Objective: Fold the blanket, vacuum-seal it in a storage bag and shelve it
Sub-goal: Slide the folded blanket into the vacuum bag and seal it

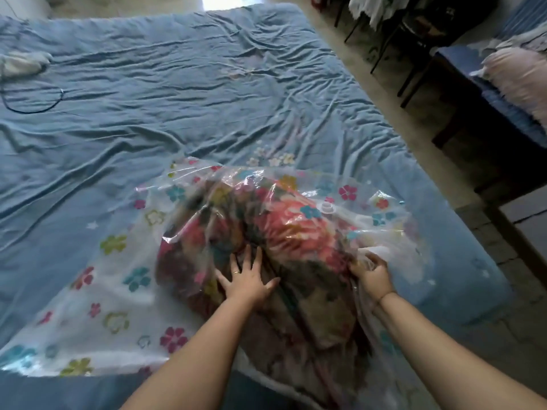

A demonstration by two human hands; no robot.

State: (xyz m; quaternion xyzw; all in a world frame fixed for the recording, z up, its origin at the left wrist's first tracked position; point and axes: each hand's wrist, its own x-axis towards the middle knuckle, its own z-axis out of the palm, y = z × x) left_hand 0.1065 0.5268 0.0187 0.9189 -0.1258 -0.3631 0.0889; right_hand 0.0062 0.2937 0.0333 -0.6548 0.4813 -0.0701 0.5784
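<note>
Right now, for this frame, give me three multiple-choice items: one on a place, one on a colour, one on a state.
1. Where is the blanket?
A) on the floor
B) in the bag on the bed
C) on a chair

2. What colour is the bed?
A) red
B) white
C) blue

3. How is the left hand?
A) spread flat on the blanket
B) curled round a cable
C) out of view

Answers:
1 B: the blanket shows through the clear bag lying on the bed.
2 C: blue cloth covers the whole bed.
3 A: its straight fingers press on the blanket.
</note>
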